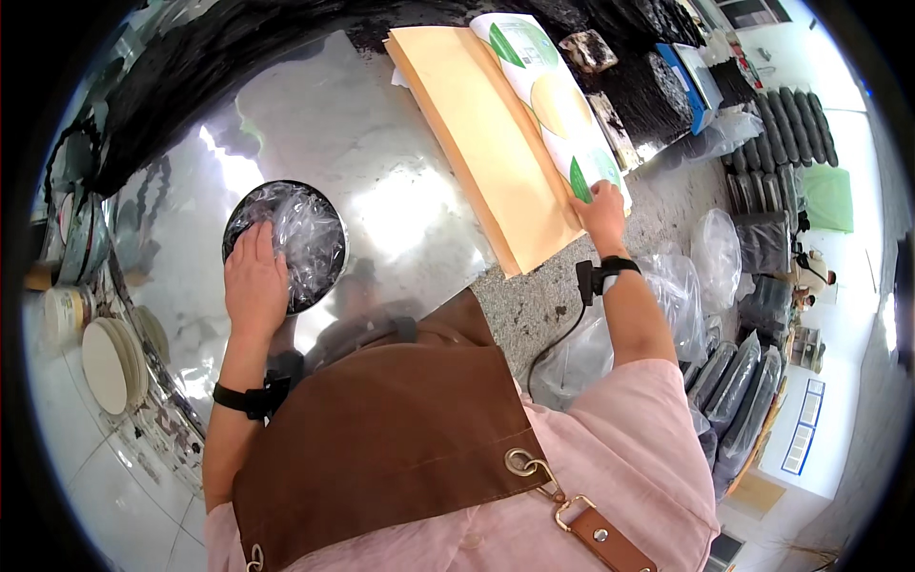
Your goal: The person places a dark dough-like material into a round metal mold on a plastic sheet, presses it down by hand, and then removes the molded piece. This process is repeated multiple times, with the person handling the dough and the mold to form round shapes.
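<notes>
My left hand (256, 279) lies palm down, fingers extended, on crumpled clear plastic film (304, 222) inside a round, dark-rimmed container (342, 257). That container rests on a shiny metal tabletop (314, 107). At the right, my right hand (602, 212) has its fingers bent around the near end of a white printed sheet (547, 79) with green and yellow shapes. The sheet appears curled or folded and lies along the right side of a stack of tan paper bags or sheets (472, 129). Its grip is partly hidden by the fingers.
Black, sticky-looking material (164, 93) covers the table's far side. A blue box (686, 86) stands at the far right. Round pale discs (107, 365) lean at the left. Clear plastic bags (665, 300) lie on the right, near dark wrapped packs (747, 400). Another person (813, 272) is in the background.
</notes>
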{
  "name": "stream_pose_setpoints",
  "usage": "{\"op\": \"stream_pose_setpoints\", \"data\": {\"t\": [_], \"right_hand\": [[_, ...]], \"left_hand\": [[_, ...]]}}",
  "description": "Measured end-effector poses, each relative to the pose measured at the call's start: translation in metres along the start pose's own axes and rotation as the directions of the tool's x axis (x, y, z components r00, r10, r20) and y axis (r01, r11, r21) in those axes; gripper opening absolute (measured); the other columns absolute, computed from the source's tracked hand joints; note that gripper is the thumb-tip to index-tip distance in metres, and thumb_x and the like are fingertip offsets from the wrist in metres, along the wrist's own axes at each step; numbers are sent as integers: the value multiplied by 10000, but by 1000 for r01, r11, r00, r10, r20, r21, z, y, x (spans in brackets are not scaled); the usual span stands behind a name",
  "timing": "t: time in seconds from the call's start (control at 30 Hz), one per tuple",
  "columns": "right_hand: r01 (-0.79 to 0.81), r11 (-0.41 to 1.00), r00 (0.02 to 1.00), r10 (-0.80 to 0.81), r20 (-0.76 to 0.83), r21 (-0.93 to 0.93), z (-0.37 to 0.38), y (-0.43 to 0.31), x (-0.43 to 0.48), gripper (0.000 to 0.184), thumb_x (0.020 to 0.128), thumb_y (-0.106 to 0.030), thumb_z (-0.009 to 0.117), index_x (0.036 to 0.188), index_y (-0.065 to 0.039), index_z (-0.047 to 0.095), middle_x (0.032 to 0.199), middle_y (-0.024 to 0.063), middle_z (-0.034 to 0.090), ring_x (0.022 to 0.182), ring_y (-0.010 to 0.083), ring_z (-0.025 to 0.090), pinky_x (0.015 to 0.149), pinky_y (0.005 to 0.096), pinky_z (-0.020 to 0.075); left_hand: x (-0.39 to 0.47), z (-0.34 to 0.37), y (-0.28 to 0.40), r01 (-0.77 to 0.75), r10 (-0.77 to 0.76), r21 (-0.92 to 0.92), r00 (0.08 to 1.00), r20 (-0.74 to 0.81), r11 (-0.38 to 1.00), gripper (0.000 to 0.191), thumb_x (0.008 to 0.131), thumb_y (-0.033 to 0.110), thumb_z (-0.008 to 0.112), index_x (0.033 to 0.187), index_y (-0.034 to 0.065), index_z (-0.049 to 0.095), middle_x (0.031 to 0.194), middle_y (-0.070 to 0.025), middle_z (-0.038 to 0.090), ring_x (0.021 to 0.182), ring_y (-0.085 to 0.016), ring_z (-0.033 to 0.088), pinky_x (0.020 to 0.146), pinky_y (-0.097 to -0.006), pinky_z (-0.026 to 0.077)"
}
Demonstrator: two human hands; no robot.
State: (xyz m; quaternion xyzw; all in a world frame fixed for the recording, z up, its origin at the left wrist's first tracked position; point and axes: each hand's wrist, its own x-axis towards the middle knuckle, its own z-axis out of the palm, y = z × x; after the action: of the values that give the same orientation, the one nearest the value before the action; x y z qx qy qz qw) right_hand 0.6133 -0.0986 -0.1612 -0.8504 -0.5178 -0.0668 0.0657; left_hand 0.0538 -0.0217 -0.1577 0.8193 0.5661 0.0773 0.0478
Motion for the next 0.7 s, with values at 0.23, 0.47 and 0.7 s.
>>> {"op": "stream_pose_setpoints", "data": {"t": [0.23, 0.47, 0.7], "right_hand": [[-241, 405, 891, 453, 35, 882, -128, 189, 29, 374, 966, -233, 535, 1284, -36, 561, 1141, 102, 651, 1027, 236, 631, 827, 338, 511], [474, 593, 864, -171, -474, 650, -116, -186, 7, 275, 967, -58, 500, 1179, 59, 629, 1313, 204, 580, 1202, 313, 559, 1017, 385, 445], [844, 64, 153, -980, -125, 532, -50, -367, -98, 515, 825, -165, 699, 1326, -129, 583, 1488, 122, 431, 1396, 352, 376, 1160, 576, 237]], "left_hand": [[0, -6, -3, -13, 5, -89, 996, -89, 996, 385, 856, 183, 598, 1200, 16, 553, 1241, -129, 572, 1200, -297, 514, 985, -428, 422], [-4, -3, -8, -47, 37, -64, 987, -157, 997, 387, 854, 201, 596, 1192, 16, 560, 1222, -117, 579, 1192, -262, 524, 982, -389, 416], [-7, 29, -10, 82, -225, -934, 974, 2, 348, 385, 949, 230, 476, 1274, 35, 549, 1262, -115, 604, 1221, -275, 529, 1027, -401, 412]]}}
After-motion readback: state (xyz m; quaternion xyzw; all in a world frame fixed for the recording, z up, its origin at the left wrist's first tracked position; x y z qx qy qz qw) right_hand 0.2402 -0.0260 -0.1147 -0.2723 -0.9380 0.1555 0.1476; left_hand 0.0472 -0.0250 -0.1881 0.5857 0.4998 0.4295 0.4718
